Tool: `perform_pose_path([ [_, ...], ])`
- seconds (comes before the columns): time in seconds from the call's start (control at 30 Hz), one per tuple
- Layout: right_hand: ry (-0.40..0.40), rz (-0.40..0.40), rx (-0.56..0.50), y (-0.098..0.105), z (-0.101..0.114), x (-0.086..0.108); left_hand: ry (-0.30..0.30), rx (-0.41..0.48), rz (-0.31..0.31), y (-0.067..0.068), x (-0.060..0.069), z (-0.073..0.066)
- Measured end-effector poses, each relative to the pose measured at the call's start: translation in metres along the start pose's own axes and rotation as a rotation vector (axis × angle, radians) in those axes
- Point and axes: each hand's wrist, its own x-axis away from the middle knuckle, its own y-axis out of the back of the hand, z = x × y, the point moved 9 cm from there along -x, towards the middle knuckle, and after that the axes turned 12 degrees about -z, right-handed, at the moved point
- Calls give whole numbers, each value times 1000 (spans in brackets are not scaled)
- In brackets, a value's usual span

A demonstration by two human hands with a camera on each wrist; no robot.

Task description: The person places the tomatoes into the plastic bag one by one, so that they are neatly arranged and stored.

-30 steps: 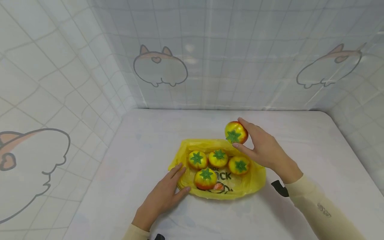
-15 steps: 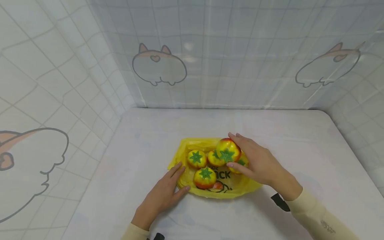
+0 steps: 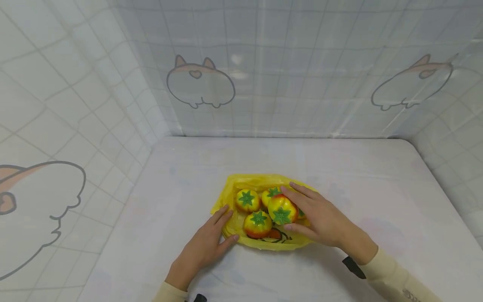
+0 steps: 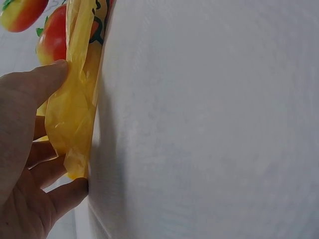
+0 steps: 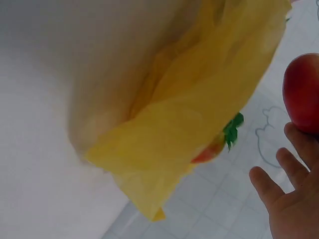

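In the head view, a yellow plastic bag lies with its mouth facing up. Several red-and-yellow tomatoes with green star-shaped tops sit inside it, among them a front one and a left one. My right hand holds another tomato between thumb and fingers, over the bag's right half. It partly covers the tomatoes behind it. My left hand rests against the bag's left end. In the left wrist view, its thumb touches the yellow plastic and the fingers lie along the end.
A white cloth-like surface spreads under the bag. White grid-patterned curtains with corgi drawings rise behind and at both sides.
My right hand has carried its tomato from beyond the bag's far right rim, down and toward me, to over the tomatoes inside. The left hand and the bag have stayed put.
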Motion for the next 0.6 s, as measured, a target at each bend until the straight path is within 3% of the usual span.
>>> perform_pose_path([
  [0.3, 55, 3, 65, -6, -1, 12, -20, -4, -17, -4, 1, 2],
  [0.6, 124, 16, 61, -13, 2, 19, -31, -2, -24, -6, 2, 3],
])
